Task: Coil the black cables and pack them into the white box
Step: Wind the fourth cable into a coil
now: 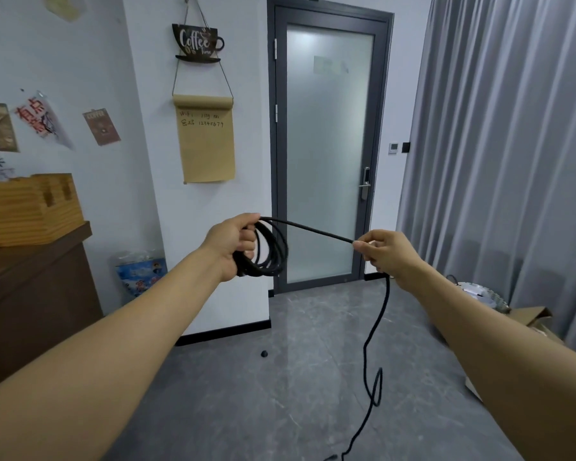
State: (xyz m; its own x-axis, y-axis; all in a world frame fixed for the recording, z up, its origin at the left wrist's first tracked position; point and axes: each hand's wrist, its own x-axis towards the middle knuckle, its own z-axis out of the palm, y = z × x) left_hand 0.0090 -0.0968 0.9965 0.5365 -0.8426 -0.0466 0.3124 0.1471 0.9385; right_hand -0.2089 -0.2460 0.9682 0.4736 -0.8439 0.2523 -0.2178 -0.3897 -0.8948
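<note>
Coiling step, in progress. The left hand (235,242) has its fingers (248,244) curled round a bundle of several finished loops of the black cable (273,252), held up in front of the glass door (326,151). From the top of the bundle 1 straight run of cable crosses to the right hand (384,252), which pinches it between thumb and fingertips at the height of the door's lower panel. Below the right hand the cable hangs free, forms 1 small twist loop just above the floor (246,410), and trails away toward the lower edge of the view, where its end appears to lie.

The white box is not in view, so packing has not begun. Judged from the slack left, the coil is perhaps half made. The next move calls for carrying the pinched run across to the left hand as a new loop matched to the others, then sliding the right hand down the hanging part. The twist near the floor may need turning out to keep the loops flat.
</note>
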